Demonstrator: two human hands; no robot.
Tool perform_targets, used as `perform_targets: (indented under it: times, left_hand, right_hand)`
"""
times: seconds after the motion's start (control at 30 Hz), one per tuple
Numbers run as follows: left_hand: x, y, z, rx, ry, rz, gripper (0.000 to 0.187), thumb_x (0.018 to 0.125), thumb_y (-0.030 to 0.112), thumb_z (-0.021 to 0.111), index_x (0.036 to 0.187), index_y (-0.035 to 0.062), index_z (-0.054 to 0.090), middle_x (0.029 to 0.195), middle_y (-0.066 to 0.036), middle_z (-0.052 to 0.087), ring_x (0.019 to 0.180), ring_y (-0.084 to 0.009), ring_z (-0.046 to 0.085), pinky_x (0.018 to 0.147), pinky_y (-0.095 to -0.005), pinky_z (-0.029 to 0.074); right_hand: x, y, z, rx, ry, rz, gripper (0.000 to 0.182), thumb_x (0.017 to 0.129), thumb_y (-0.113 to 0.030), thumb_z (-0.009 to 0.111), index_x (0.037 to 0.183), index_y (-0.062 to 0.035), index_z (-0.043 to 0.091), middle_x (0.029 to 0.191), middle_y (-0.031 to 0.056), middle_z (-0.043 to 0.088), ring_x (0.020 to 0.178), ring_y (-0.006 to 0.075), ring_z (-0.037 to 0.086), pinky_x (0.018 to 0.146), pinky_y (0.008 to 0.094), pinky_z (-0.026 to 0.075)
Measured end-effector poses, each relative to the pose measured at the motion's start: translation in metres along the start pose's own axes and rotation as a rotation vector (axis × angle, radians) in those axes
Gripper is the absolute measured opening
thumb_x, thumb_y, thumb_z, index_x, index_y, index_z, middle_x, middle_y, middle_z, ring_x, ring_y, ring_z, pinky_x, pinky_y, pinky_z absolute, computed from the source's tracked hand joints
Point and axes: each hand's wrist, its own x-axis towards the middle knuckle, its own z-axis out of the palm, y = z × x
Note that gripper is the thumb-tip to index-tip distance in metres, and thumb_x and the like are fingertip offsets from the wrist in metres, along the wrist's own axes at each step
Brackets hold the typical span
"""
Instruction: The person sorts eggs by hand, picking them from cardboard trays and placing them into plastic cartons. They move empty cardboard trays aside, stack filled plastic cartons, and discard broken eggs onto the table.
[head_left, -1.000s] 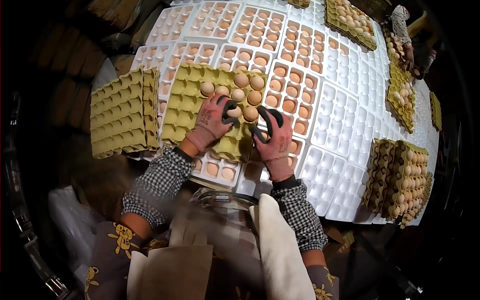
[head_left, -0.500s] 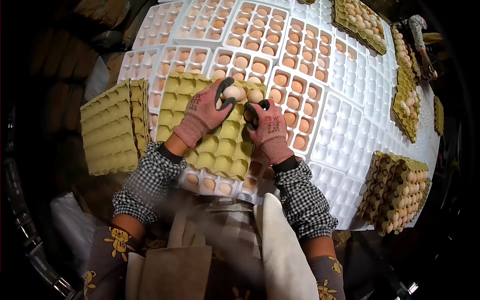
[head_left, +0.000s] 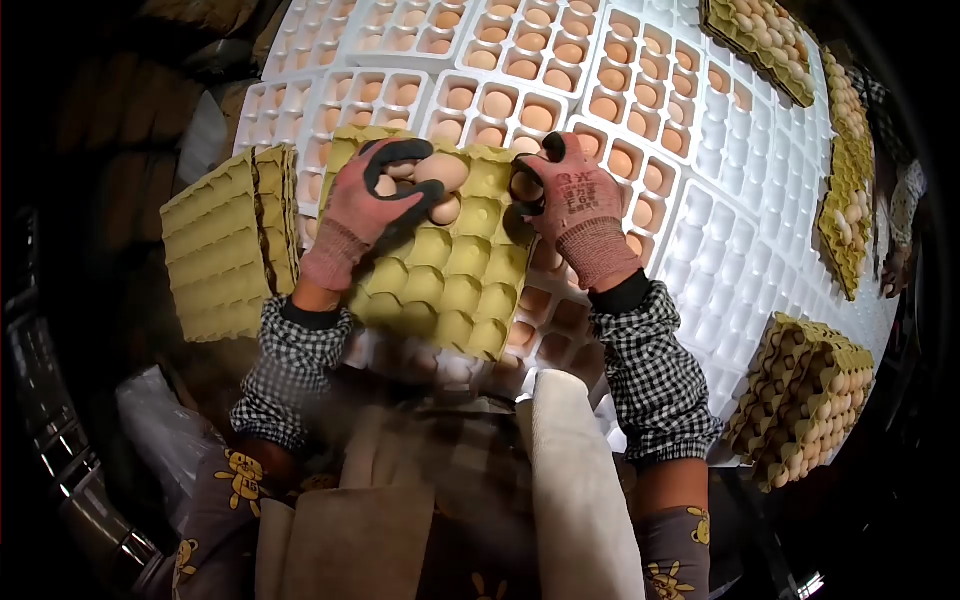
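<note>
A yellow pulp egg tray (head_left: 450,290) lies in front of me on top of the white plastic egg trays (head_left: 720,260). My left hand (head_left: 375,200), in a pink glove with black fingertips, is closed over several brown eggs (head_left: 440,175) at the tray's far left corner. My right hand (head_left: 575,205), gloved the same way, grips an egg (head_left: 525,186) at the tray's far right corner. The near rows of the pulp tray's cups hold nothing.
A stack of yellow pulp trays (head_left: 225,245) stands upright at the left. White trays further back hold brown eggs (head_left: 520,60). Filled pulp trays sit at the right (head_left: 800,400) and far right (head_left: 850,200). Another person's sleeve (head_left: 905,205) shows at the right edge.
Both hands have moved from the tray's middle to its far edge. They now close on eggs at the far corners, and the view has shifted closer over the tray.
</note>
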Motion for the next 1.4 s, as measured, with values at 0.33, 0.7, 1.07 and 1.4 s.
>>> perform_targets:
  times: [0.33,0.7,1.07,1.4]
  left_hand:
    - [-0.065,0.001,-0.003,0.853,0.118,0.191,0.047,0.075,0.025,0.077,0.12,0.0215,0.066,0.121,-0.015,0.057,0.097,-0.0311,0.064,0.086,-0.0404,0.053]
    - [-0.121,0.041,0.049,0.411,-0.426,0.221,0.061,0.068,0.031,0.08,0.124,0.0188,0.061,0.118,-0.017,0.055,0.098,-0.0331,0.065,0.085,-0.0398,0.054]
    - [-0.237,0.008,0.163,0.525,-0.822,0.348,0.058,0.081,0.03,0.068,0.134,0.0141,0.053,0.134,-0.017,0.05,0.116,-0.0322,0.054,0.096,-0.0434,0.045]
    - [-0.226,-0.004,0.119,0.528,-0.32,0.647,0.056,0.074,0.026,0.071,0.127,0.0124,0.059,0.133,-0.015,0.053,0.127,-0.0345,0.046,0.109,-0.0535,0.033]
  right_hand:
    - [-0.018,0.021,0.0,0.482,0.203,0.115,0.038,0.078,-0.036,0.08,0.108,-0.0139,0.071,0.108,0.01,0.065,0.093,0.0243,0.066,0.077,0.0361,0.054]
    - [-0.31,-0.001,0.079,0.645,0.322,0.576,0.05,0.065,-0.017,0.086,0.111,-0.0138,0.069,0.117,0.0099,0.058,0.1,0.0289,0.064,0.085,0.0374,0.053]
    - [-0.356,-0.014,0.141,0.52,0.211,0.399,0.062,0.072,-0.021,0.076,0.131,-0.0172,0.057,0.129,0.0111,0.055,0.11,0.0307,0.06,0.09,0.0408,0.051]
    - [-0.373,0.019,0.139,1.398,0.655,0.737,0.046,0.088,-0.008,0.07,0.128,0.0049,0.054,0.12,0.0125,0.06,0.107,0.0208,0.059,0.093,0.0325,0.051]
